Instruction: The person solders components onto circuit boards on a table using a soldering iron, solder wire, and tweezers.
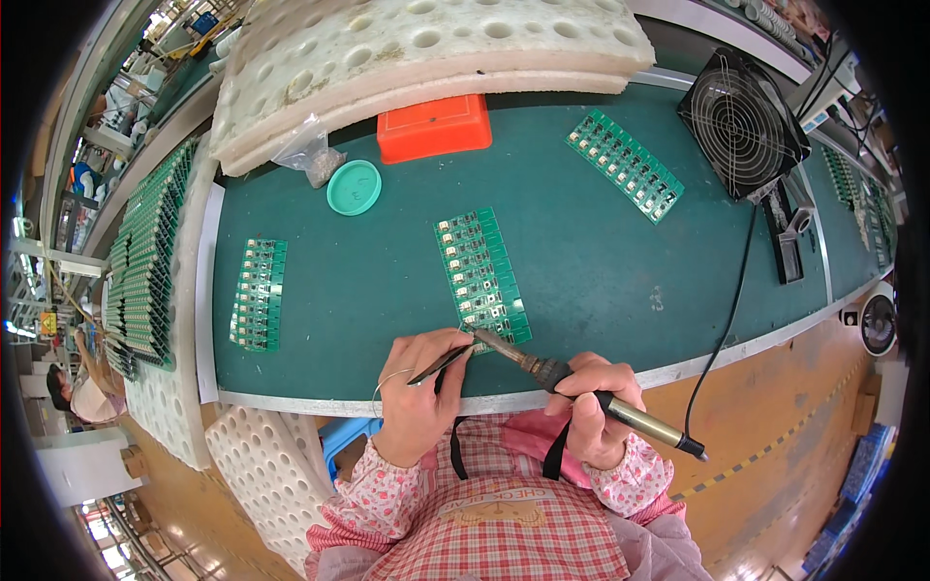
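Observation:
My right hand [599,402] grips a soldering iron [644,422] by its handle. The iron's tip rests near the lower end of a green circuit board panel [477,261], which carries rows of small components and lies in the middle of the bench. My left hand [418,392] is closed around black tweezers [442,364], their points close to the iron's tip at the panel's near edge. A thin wire [378,385] curves out beside the left hand; it looks like solder, though its end among the fingers is hard to see.
Other board panels lie left [259,295] and far right [625,165]. Behind are a teal lid [354,188], a plastic bag [315,155], an orange bin [434,131] and a foam slab with holes [426,63]. A black fan [741,126] stands right; many boards [150,261] stand left.

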Demonstrator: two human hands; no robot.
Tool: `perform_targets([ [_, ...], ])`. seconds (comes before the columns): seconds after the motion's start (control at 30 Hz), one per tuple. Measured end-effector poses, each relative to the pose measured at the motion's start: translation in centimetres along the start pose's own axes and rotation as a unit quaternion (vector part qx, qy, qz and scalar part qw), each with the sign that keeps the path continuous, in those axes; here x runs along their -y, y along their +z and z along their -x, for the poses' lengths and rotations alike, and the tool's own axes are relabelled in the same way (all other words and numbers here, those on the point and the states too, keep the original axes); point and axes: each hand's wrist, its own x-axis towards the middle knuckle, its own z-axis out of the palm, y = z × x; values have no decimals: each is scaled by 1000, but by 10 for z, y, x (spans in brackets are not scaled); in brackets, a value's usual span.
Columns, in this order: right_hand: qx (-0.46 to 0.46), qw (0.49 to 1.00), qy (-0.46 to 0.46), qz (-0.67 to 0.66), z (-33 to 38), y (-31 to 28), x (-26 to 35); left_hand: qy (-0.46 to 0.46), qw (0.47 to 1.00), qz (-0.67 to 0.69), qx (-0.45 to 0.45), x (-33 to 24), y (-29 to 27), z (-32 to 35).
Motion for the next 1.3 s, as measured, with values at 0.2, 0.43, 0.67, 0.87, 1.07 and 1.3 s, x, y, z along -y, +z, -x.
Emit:
perform_targets([
  [0.2,8,1000,-11,1,-1,0,-3,-3,1000,0,2,0,0,0],
  [0.43,15,1000,-16,9,-2,0,-3,-2,1000,-2,0,0,0,0],
  [0.67,-23,998,0,52,8,-7,-9,3,1000,2,-5,2,1,1],
  [0.87,18,994,-18,107,5,-5,-10,-2,1000,-1,1,2,0,0],
  [1.07,27,990,-15,134,2,-4,-8,-2,1000,5,0,1,1,0],
  [1.3,51,984,-43,166,-2,-1,-9,-2,1000,2,-1,2,1,0],
])
